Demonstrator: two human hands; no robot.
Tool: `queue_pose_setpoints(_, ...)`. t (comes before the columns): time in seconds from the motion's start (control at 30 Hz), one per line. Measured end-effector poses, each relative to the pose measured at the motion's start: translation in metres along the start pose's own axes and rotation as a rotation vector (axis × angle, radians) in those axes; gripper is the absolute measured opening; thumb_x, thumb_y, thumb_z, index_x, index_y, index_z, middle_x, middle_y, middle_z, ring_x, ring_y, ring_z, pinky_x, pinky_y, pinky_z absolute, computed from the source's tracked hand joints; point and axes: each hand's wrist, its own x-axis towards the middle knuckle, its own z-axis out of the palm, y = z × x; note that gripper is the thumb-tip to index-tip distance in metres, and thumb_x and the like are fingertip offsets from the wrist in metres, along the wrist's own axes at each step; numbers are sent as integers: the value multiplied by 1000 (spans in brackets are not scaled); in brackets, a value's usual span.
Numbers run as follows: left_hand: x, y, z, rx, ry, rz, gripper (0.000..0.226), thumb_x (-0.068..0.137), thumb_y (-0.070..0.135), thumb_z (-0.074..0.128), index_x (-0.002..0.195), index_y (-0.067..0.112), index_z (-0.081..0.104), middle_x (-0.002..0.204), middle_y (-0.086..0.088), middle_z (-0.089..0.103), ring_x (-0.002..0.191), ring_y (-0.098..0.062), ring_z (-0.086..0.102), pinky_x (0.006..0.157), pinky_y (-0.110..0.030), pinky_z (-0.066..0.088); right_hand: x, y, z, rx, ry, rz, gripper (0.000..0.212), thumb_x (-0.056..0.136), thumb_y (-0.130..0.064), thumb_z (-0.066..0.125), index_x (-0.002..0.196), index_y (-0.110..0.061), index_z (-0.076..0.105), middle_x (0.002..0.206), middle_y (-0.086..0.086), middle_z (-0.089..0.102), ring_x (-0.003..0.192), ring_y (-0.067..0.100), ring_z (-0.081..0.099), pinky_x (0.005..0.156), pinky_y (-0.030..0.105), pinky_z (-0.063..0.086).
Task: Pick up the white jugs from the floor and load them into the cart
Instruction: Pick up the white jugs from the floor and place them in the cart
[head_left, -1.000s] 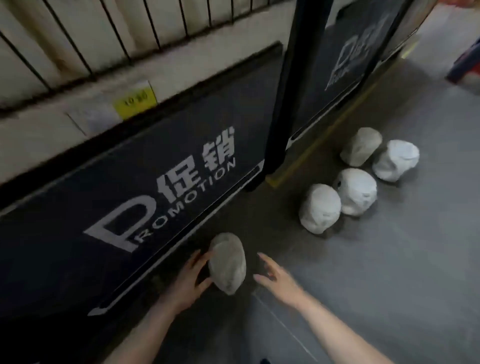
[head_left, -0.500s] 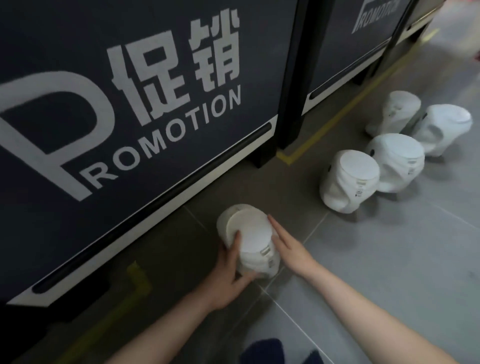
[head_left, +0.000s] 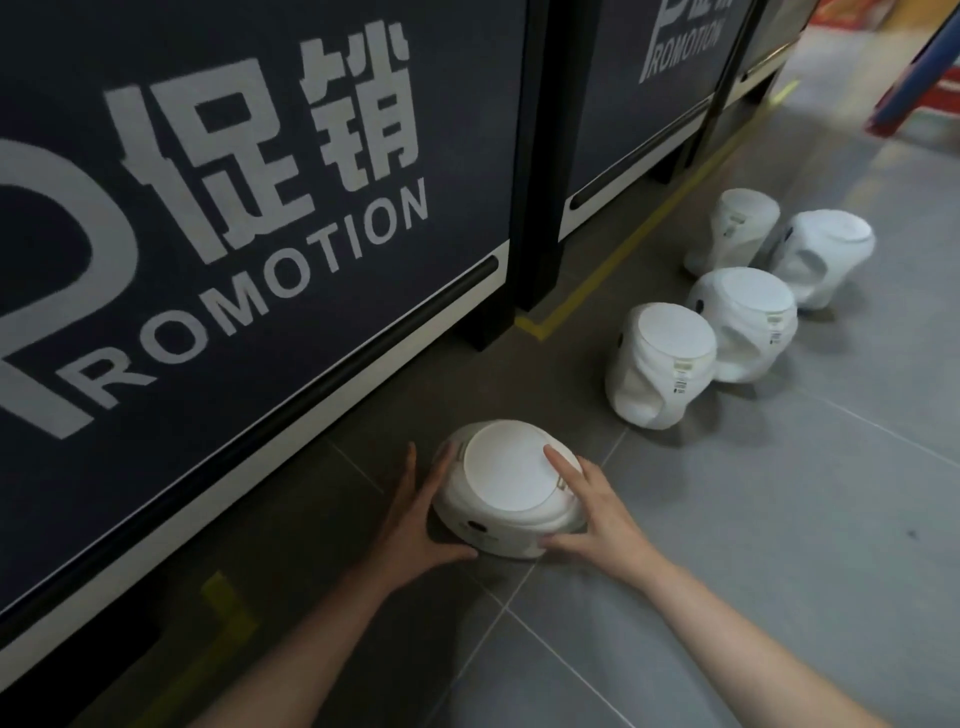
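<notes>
A white jug (head_left: 506, 486) stands on the grey floor with its round flat end facing up at me. My left hand (head_left: 415, 519) grips its left side, thumb hooked under the near edge. On the other side my right hand (head_left: 597, 512) grips the jug, forefinger lying across the flat end. Several more white jugs stand on the floor further right: the nearest (head_left: 660, 364), one behind it (head_left: 743, 322), and two at the back (head_left: 737, 228) (head_left: 826, 254). No cart shows in the head view.
A dark display panel (head_left: 234, 218) printed "PROMOTION" rises close on the left, with a second panel (head_left: 644, 93) beyond a black post (head_left: 535, 156). Yellow floor tape (head_left: 613, 260) runs along their base. A blue and red frame (head_left: 924, 78) stands at the top right.
The view has dropped closer to the floor. Both hands, first open beside the jug, have closed around its two sides; the jug's flat end now faces up more squarely.
</notes>
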Motion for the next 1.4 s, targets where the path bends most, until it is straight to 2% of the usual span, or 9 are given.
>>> queue_pose_setpoints(0.1, 25, 2, 13, -173, 69, 97, 118, 55, 27, 89, 140, 52, 12, 153, 12, 17, 144, -15, 18, 114, -43, 30, 11, 5, 3, 59, 59, 20, 93, 66, -24, 82, 126, -61, 22, 116, -5, 37, 107, -17, 35, 104, 7, 25)
queue_pose_setpoints(0.2, 52, 12, 10, -271, 58, 72, 112, 51, 34, 89, 138, 53, 22, 146, 10, 30, 135, -11, 32, 108, -37, 37, 25, 5, -14, 115, 78, 59, 87, 64, -28, 83, 121, -66, 28, 122, 2, 42, 110, -9, 38, 94, -3, 23)
queue_pose_setpoints(0.37, 74, 54, -16, -418, -135, -38, 99, 63, 35, 82, 141, 46, 23, 144, 6, 33, 125, -13, 37, 95, -35, 38, 35, -14, -55, 266, 81, 146, 77, 53, -56, 78, 118, -60, 38, 127, 3, 46, 118, 19, 47, 105, 41, 41)
queue_pose_setpoints(0.47, 66, 91, -40, -448, -177, -41, 94, 60, 38, 83, 134, 53, 27, 139, 13, 41, 125, -11, 43, 99, -37, 42, 22, -46, -87, 290, 73, 200, 79, 53, -54, 80, 121, -56, 40, 125, 4, 48, 117, 24, 49, 102, 51, 42)
queue_pose_setpoints(0.73, -2, 266, -169, -410, -69, 50, 90, 55, 42, 85, 131, 49, 36, 131, 16, 50, 123, -5, 47, 104, -41, 42, -37, -226, -225, 272, 121, 206, 73, 50, -42, 80, 109, -62, 40, 132, -3, 42, 122, 11, 40, 103, 27, 34)
queue_pose_setpoints(0.87, -45, 356, -239, -426, -13, 92, 94, 56, 49, 85, 135, 46, 35, 136, 14, 47, 130, -12, 42, 108, -48, 38, -72, -324, -295, 265, 149, 195, 73, 46, -53, 78, 107, -66, 40, 130, -3, 42, 123, 14, 41, 106, 35, 37)
queue_pose_setpoints(1.13, -163, 514, -374, -421, 30, 233, 80, 60, 37, 85, 128, 48, 43, 126, 23, 55, 121, -2, 51, 103, -25, 41, -174, -510, -390, 308, 160, 181, 72, 45, -54, 75, 108, -59, 42, 134, -4, 41, 125, 16, 41, 107, 36, 39)
queue_pose_setpoints(1.2, -197, 533, -393, -444, 28, 240, 83, 61, 38, 86, 131, 42, 42, 128, 19, 55, 122, -6, 51, 104, -30, 42, -200, -540, -397, 329, 154, 165, 71, 46, -52, 77, 107, -62, 43, 133, -4, 42, 124, 17, 43, 105, 36, 41)
queue_pose_setpoints(1.4, -291, 546, -422, -418, 145, 228, 79, 61, 39, 84, 125, 49, 39, 122, 35, 51, 118, 8, 48, 93, -8, 39, -253, -601, -384, 322, 49, 93, 72, 45, -51, 76, 107, -61, 41, 128, 0, 42, 117, 21, 47, 99, 42, 47)
